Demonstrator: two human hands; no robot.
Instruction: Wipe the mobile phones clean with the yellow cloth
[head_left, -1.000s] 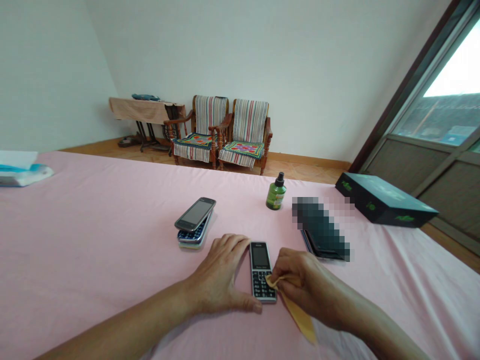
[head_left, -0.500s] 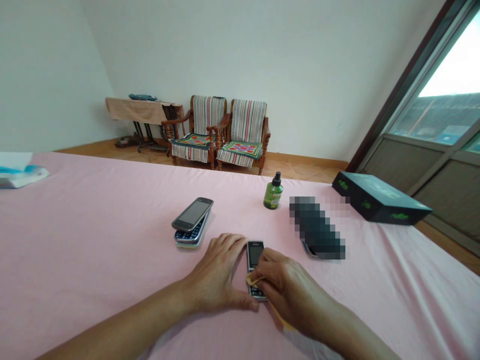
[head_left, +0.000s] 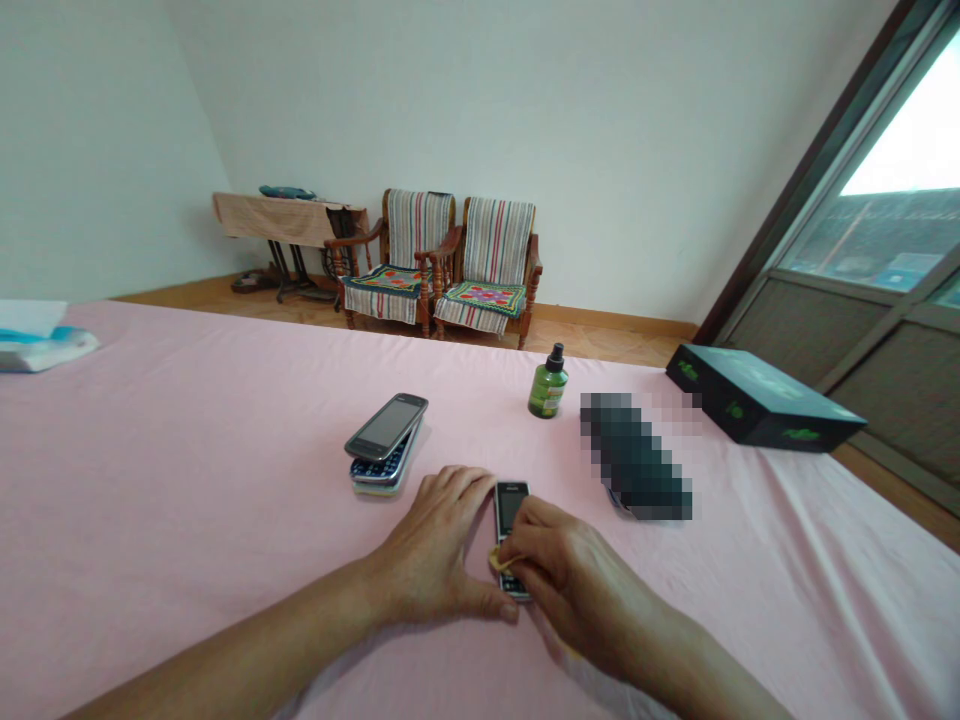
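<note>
A small keypad mobile phone point(head_left: 512, 505) lies face up on the pink-covered surface point(head_left: 225, 420), its screen at the far end. My left hand point(head_left: 439, 550) steadies it, fingertips at the upper left edge and thumb at the near end. My right hand point(head_left: 559, 560) is closed, pinching a yellow cloth point(head_left: 498, 560) that presses on the keypad and covers part of it. To the left, a grey touchscreen phone point(head_left: 387, 427) rests slantwise on top of a phone with a dark blue keypad point(head_left: 381, 467) and a pale layer beneath.
A green spray bottle point(head_left: 548, 386) stands beyond the phone. Right of it lies a dark object point(head_left: 634, 455) blurred by pixels, with something partly under it. A black box point(head_left: 765, 400) sits at the far right, and a white-and-blue packet point(head_left: 45, 345) at the far left.
My right hand has shifted the yellow cloth slightly left over the keypad. My left hand and the phone have stayed in place.
</note>
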